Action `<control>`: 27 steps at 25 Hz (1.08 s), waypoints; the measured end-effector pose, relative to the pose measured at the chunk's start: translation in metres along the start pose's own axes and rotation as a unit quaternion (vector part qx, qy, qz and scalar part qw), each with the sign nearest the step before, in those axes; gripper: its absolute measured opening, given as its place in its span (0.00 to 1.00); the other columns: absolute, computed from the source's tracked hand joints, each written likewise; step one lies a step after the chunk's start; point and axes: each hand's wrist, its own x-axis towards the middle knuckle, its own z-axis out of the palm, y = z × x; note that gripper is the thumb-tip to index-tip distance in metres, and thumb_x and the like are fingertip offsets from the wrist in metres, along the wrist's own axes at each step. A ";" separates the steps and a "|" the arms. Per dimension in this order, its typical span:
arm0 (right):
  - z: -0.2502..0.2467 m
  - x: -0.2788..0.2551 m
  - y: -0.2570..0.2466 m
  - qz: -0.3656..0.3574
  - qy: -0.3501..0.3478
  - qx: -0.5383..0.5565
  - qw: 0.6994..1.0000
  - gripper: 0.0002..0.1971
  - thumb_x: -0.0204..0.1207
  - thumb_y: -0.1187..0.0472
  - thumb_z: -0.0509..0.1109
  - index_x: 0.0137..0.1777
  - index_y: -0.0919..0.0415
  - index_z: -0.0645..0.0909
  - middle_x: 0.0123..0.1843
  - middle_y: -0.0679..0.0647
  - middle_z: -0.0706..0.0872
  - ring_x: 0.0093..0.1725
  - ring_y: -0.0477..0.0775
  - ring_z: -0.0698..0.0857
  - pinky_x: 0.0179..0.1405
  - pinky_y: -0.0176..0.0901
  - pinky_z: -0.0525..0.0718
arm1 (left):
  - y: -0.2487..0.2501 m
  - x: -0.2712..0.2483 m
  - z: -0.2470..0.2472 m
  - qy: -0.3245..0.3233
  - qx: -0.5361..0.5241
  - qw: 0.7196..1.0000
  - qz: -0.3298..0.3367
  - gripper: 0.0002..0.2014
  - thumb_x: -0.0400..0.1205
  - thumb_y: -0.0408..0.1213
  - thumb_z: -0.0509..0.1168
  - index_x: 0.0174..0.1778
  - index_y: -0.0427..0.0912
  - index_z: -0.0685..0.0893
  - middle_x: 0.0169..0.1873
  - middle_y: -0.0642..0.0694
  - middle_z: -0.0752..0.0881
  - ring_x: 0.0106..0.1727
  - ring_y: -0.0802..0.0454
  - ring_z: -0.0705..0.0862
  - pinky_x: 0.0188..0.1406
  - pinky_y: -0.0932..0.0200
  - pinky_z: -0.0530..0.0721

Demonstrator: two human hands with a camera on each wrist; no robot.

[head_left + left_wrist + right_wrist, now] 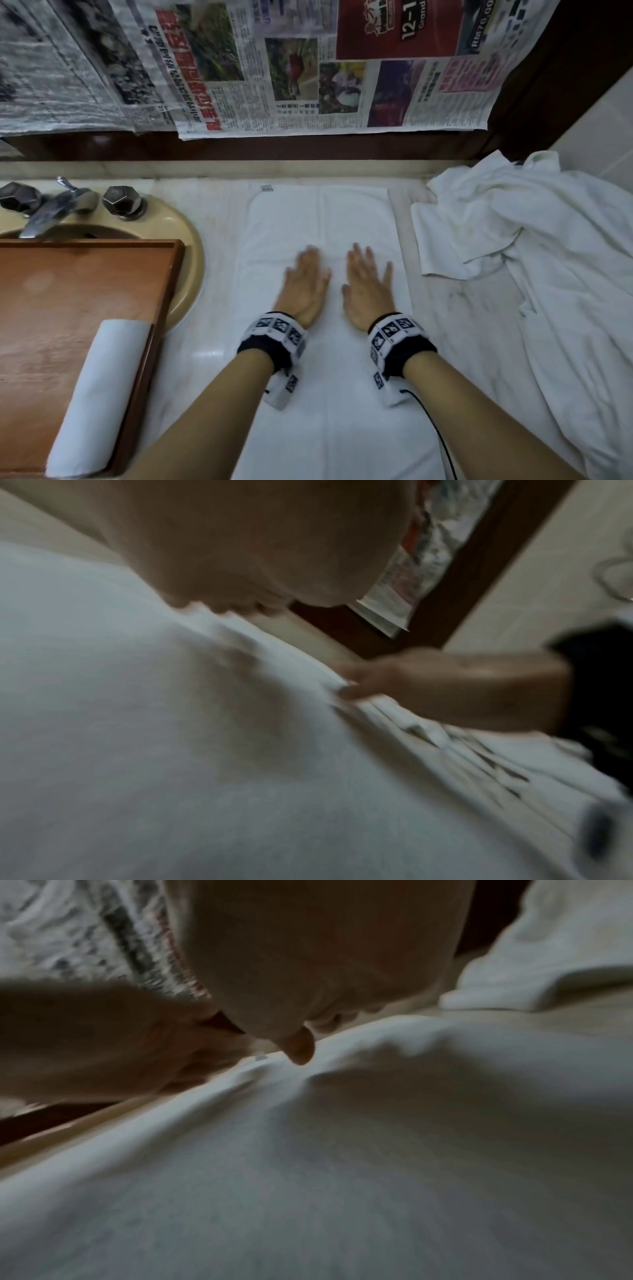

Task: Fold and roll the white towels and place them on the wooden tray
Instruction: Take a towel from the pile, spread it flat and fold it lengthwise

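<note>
- Pale marble bathroom counter (pixel 462 342) runs below newspaper sheets (pixel 274 68) hung on a dark wood-framed wall.
- Far left: beige oval sink basin (pixel 191 240) with a metal faucet (pixel 51 209) and two dark faceted knobs.
- Rectangular reddish-brown wooden tray (pixel 68 291) sits across the basin's near side; one rolled white towel (pixel 99 394) lies in it, against its right-hand wall.
- Centre: long folded white towel (pixel 342 219), spread flat on the counter, runs from the back wall toward the camera; a small label shows at its far left corner.
- Left hand (pixel 305 287) lies palm-down on that towel, fingers extended and flat, grasping nothing; its outline is motion-blurred. Left wrist view: palm (pixel 240 547) just above the cloth.
- Right hand (pixel 368 291) lies beside it, palm-down, fingers straight and slightly spread, holding nothing. Right wrist view: thumb tip (pixel 299 1047) at the fabric.
- Both wrists carry black-and-white patterned bands.
- Right: heap of loose crumpled white towels (pixel 531 240), unfolded, apart from the flat one.
</note>
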 end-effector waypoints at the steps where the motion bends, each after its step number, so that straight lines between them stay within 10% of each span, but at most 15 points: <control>1: 0.002 0.006 -0.004 -0.052 -0.022 0.006 0.998 0.32 0.88 0.52 0.48 0.86 0.56 0.37 0.86 0.50 0.32 0.85 0.53 0.33 0.80 0.65 0.33 | 0.007 0.005 0.005 -0.034 0.005 0.998 0.048 0.29 0.89 0.53 0.37 0.86 0.48 0.43 0.85 0.50 0.40 0.85 0.56 0.37 0.82 0.52 0.34; 6: -0.009 0.020 0.039 0.114 -0.048 -0.005 0.992 0.32 0.88 0.51 0.44 0.85 0.62 0.34 0.85 0.54 0.30 0.85 0.53 0.34 0.80 0.67 0.35 | -0.046 0.017 -0.024 0.062 0.098 0.979 -0.170 0.33 0.88 0.58 0.36 0.85 0.46 0.39 0.84 0.47 0.34 0.84 0.51 0.32 0.81 0.46 0.30; 11: -0.018 0.060 -0.011 -0.063 -0.069 0.033 0.995 0.32 0.88 0.52 0.48 0.86 0.56 0.37 0.86 0.49 0.32 0.85 0.54 0.34 0.81 0.65 0.36 | 0.010 0.049 -0.006 -0.028 0.036 0.999 -0.012 0.29 0.89 0.55 0.34 0.86 0.51 0.41 0.85 0.52 0.37 0.84 0.55 0.34 0.81 0.47 0.32; 16: -0.031 0.078 0.038 0.133 -0.056 0.020 0.989 0.34 0.88 0.46 0.43 0.84 0.61 0.32 0.85 0.53 0.27 0.84 0.52 0.31 0.79 0.67 0.33 | -0.035 0.071 -0.048 0.082 0.049 0.959 -0.267 0.34 0.87 0.59 0.34 0.86 0.44 0.39 0.84 0.49 0.34 0.84 0.50 0.33 0.82 0.39 0.32; 21: -0.034 0.104 0.013 -0.086 -0.052 0.032 0.994 0.30 0.89 0.55 0.46 0.86 0.55 0.38 0.87 0.47 0.34 0.85 0.53 0.34 0.81 0.65 0.37 | 0.001 0.097 -0.026 -0.015 0.059 0.997 0.038 0.27 0.90 0.51 0.34 0.86 0.53 0.44 0.85 0.53 0.39 0.85 0.54 0.36 0.82 0.48 0.32; 25: -0.050 0.116 0.051 0.089 -0.057 0.022 0.994 0.33 0.88 0.48 0.44 0.85 0.57 0.33 0.85 0.50 0.29 0.84 0.50 0.32 0.80 0.66 0.33 | -0.039 0.105 -0.053 0.091 0.066 0.976 -0.188 0.30 0.88 0.55 0.33 0.86 0.49 0.42 0.84 0.51 0.35 0.84 0.52 0.32 0.82 0.44 0.31; 27: -0.059 0.129 0.034 0.074 -0.049 0.033 0.995 0.33 0.88 0.48 0.45 0.85 0.59 0.35 0.85 0.51 0.30 0.84 0.52 0.32 0.79 0.67 0.33 | -0.017 0.118 -0.056 0.092 0.014 0.981 -0.171 0.32 0.88 0.56 0.34 0.86 0.44 0.42 0.85 0.48 0.36 0.84 0.49 0.34 0.81 0.43 0.32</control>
